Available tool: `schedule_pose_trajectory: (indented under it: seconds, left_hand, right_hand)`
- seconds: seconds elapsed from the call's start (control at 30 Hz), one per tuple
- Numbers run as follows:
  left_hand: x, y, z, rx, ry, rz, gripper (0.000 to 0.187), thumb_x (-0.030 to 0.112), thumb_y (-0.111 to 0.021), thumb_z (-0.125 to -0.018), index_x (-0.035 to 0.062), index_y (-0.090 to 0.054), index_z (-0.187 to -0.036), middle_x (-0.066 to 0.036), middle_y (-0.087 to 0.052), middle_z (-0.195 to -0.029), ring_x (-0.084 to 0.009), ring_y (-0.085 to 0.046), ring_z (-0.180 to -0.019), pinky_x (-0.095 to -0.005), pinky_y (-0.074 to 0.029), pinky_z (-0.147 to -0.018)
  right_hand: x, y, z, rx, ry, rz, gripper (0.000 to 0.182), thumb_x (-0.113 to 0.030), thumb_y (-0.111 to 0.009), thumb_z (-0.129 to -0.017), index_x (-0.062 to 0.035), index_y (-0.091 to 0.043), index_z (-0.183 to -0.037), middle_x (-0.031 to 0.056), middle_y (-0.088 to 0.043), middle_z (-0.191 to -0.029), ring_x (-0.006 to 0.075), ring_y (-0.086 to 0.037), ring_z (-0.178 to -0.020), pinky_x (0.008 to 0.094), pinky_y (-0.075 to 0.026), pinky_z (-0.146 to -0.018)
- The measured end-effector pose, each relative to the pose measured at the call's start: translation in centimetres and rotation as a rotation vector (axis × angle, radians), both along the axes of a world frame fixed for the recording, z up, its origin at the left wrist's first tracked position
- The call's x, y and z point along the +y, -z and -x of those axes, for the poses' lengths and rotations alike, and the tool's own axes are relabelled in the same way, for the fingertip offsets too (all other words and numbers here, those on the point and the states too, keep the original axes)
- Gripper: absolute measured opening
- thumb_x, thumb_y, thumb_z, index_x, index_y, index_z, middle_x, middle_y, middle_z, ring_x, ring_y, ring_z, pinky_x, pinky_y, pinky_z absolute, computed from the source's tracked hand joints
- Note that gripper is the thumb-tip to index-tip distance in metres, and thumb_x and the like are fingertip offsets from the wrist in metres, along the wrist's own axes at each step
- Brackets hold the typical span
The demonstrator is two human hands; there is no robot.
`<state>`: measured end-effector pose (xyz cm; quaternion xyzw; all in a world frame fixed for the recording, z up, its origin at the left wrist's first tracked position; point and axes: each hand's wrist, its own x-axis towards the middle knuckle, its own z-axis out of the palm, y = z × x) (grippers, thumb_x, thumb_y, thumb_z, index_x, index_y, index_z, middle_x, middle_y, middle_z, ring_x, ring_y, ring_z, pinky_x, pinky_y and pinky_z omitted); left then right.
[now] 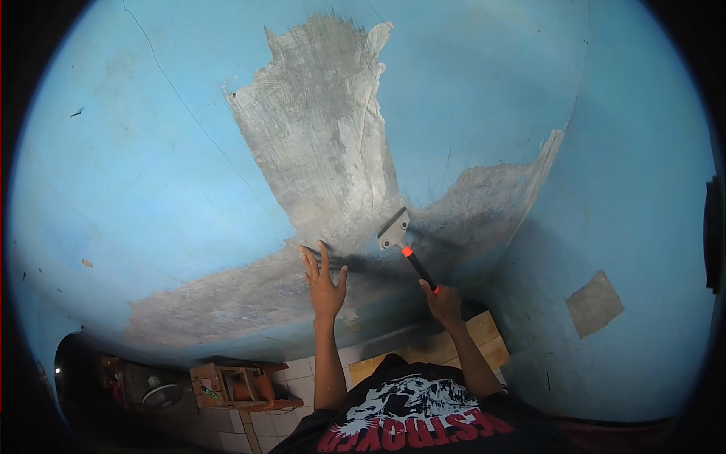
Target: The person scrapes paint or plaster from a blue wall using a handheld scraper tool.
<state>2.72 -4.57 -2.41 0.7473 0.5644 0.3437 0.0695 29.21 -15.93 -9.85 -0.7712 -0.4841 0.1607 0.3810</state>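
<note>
My right hand (443, 304) is closed round the black handle of a scraper (394, 229) with orange bands. The scraper's wide grey head lies at the wall, beside the lower end of a tall bare strip (314, 113) where grey plaster shows. To its left, my left hand (325, 286) has its fingers spread, with the fingertips at or close to the bare grey plaster; it holds nothing. Blue paint (189, 159) surrounds the bare areas, and ragged paint edges run along the strip's right side.
A wooden stool or small piece of furniture (219, 382) stands on the tiled floor at lower left, near a fan (161, 393). A yellowish board (484, 340) lies below on the right. The right wall has a square grey patch (595, 304).
</note>
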Motion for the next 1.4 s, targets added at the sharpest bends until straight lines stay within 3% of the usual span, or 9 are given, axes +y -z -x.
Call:
schedule_pose_trajectory:
  seconds: [0.37, 0.5, 0.57, 0.77, 0.87, 0.97, 1.07, 1.27, 1.4]
  left_hand:
    - [-0.2, -0.1, 0.2, 0.007, -0.009, 0.012, 0.089, 0.027, -0.073, -0.094, 0.0279, -0.02, -0.165, -0.024, 0.001, -0.17, -0.0523, -0.015, -0.152, -0.07, -0.029, -0.113]
    - [0.3, 0.1, 0.2, 0.015, -0.003, -0.004, 0.089, 0.028, -0.073, -0.094, 0.028, -0.019, -0.165, -0.023, 0.003, -0.171, -0.053, -0.016, -0.152, -0.0696, -0.029, -0.114]
    - [-0.1, 0.2, 0.3, 0.013, -0.002, 0.005, 0.089, 0.028, -0.073, -0.094, 0.0281, -0.019, -0.165, -0.022, 0.003, -0.171, -0.0532, -0.016, -0.152, -0.0695, -0.03, -0.114]
    - [-0.1, -0.3, 0.1, 0.007, 0.001, 0.016, 0.09, 0.028, -0.073, -0.094, 0.0282, -0.018, -0.165, -0.022, 0.004, -0.171, -0.0532, -0.015, -0.152, -0.0693, -0.029, -0.114]
    - [-0.2, -0.1, 0.1, 0.012, -0.006, 0.028, 0.091, 0.028, -0.073, -0.094, 0.0284, -0.016, -0.166, -0.022, 0.004, -0.171, -0.053, -0.014, -0.152, -0.0685, -0.029, -0.114]
    - [0.0, -0.1, -0.1, 0.005, -0.008, 0.021, 0.09, 0.028, -0.073, -0.094, 0.0285, -0.017, -0.165, -0.022, 0.004, -0.171, -0.0529, -0.015, -0.152, -0.0678, -0.029, -0.115]
    - [0.0, 0.1, 0.3, 0.019, -0.004, 0.015, 0.09, 0.029, -0.073, -0.094, 0.0284, -0.018, -0.165, -0.023, 0.004, -0.171, -0.0533, -0.015, -0.152, -0.0679, -0.029, -0.115]
    - [-0.1, 0.1, 0.2, 0.016, -0.004, 0.015, 0.089, 0.029, -0.073, -0.094, 0.0281, -0.018, -0.165, -0.023, 0.004, -0.171, -0.0541, -0.015, -0.152, -0.0686, -0.029, -0.114]
    - [-0.1, -0.2, 0.2, 0.017, -0.004, 0.018, 0.089, 0.029, -0.073, -0.094, 0.0281, -0.019, -0.165, -0.023, 0.003, -0.171, -0.0536, -0.015, -0.152, -0.0687, -0.029, -0.114]
  right_hand:
    - [0.0, 1.8, 0.0, -0.018, 0.008, 0.016, 0.073, -0.06, -0.059, -0.097, 0.0044, -0.065, -0.063, 0.0239, -0.057, -0.054, 0.0451, -0.064, -0.058, 0.0508, -0.045, -0.053]
    - [0.7, 0.0, 0.3, -0.065, 0.019, -0.069, 0.073, -0.06, -0.059, -0.098, 0.0038, -0.064, -0.062, 0.0236, -0.057, -0.054, 0.0438, -0.064, -0.057, 0.05, -0.044, -0.052]
    - [0.8, -2.7, 0.8, 0.071, -0.012, -0.054, 0.073, -0.062, -0.06, -0.096, 0.0048, -0.066, -0.066, 0.0263, -0.06, -0.059, 0.0469, -0.066, -0.064, 0.0526, -0.05, -0.057]
    - [0.0, 1.6, 0.1, 0.008, 0.006, 0.001, 0.075, -0.062, -0.06, -0.096, 0.0064, -0.065, -0.066, 0.0272, -0.06, -0.059, 0.0483, -0.066, -0.064, 0.0526, -0.049, -0.057]
    - [0.6, -1.3, 0.3, 0.03, -0.021, -0.054, 0.075, -0.06, -0.058, -0.098, 0.0044, -0.063, -0.061, 0.023, -0.056, -0.052, 0.0438, -0.063, -0.054, 0.0501, -0.045, -0.052]
    - [0.3, -1.7, 0.1, 0.054, -0.013, 0.014, 0.076, -0.063, -0.058, -0.097, 0.0055, -0.066, -0.064, 0.0276, -0.06, -0.059, 0.0473, -0.067, -0.065, 0.053, -0.049, -0.058]
    - [0.0, 1.5, 0.1, 0.021, -0.02, 0.059, 0.075, -0.062, -0.059, -0.096, 0.0059, -0.065, -0.065, 0.0271, -0.059, -0.059, 0.0471, -0.066, -0.064, 0.052, -0.048, -0.057]
    - [1.1, -2.4, 1.4, 0.064, -0.03, -0.145, 0.075, -0.059, -0.058, -0.099, 0.0065, -0.062, -0.063, 0.0248, -0.055, -0.054, 0.0445, -0.065, -0.057, 0.0504, -0.044, -0.052]
    - [-0.1, 0.6, 1.1, 0.099, -0.05, -0.047, 0.076, -0.059, -0.058, -0.099, 0.0072, -0.061, -0.063, 0.0258, -0.055, -0.054, 0.0454, -0.065, -0.058, 0.0504, -0.044, -0.053]
